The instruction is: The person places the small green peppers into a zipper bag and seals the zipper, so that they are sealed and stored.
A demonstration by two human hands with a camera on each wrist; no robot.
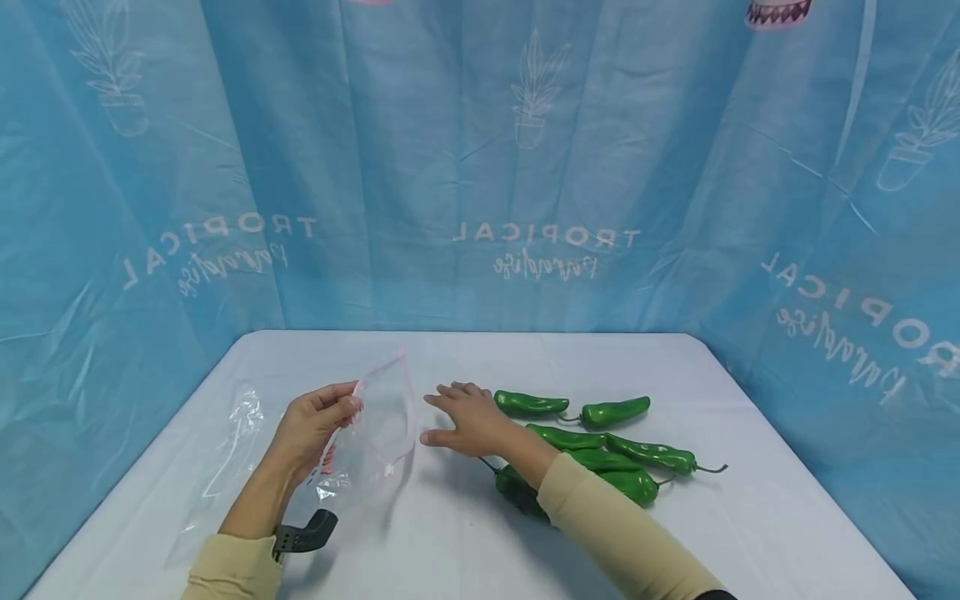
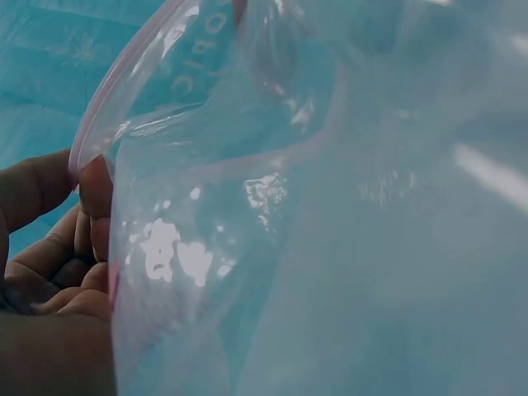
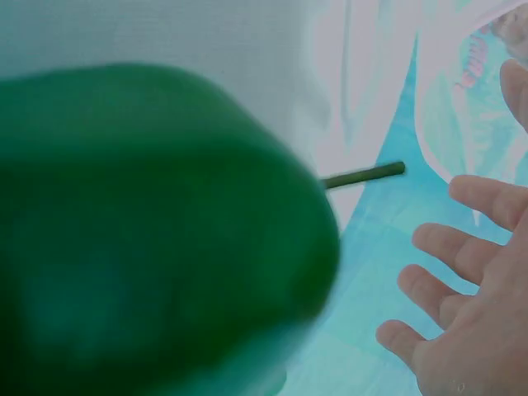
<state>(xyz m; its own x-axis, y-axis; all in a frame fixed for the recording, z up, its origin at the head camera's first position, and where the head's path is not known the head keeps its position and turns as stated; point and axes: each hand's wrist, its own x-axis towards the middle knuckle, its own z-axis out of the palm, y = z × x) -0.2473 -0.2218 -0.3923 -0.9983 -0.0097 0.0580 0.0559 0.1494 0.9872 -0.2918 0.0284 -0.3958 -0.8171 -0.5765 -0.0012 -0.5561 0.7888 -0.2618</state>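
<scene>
My left hand point(image 1: 311, 429) pinches the pink-edged rim of a clear zip bag point(image 1: 386, 417) between thumb and fingers. The bag's mouth gapes toward the right, and red print shows low on its side. In the left wrist view the clear plastic of the bag point(image 2: 247, 247) fills most of the picture. My right hand point(image 1: 476, 421) hovers just right of the bag's mouth, fingers spread, holding nothing. Several green peppers point(image 1: 656, 454) lie on the table under and beyond the right forearm. Close up in the right wrist view, one green pepper point(image 3: 165, 223) with its stem looms large and blurred.
Another clear plastic bag point(image 1: 232, 450) appears to lie flat on the table at the left, partly behind the left arm. White cloth covers the table point(image 1: 465, 550). Blue printed curtains point(image 1: 420, 167) close off the back and both sides.
</scene>
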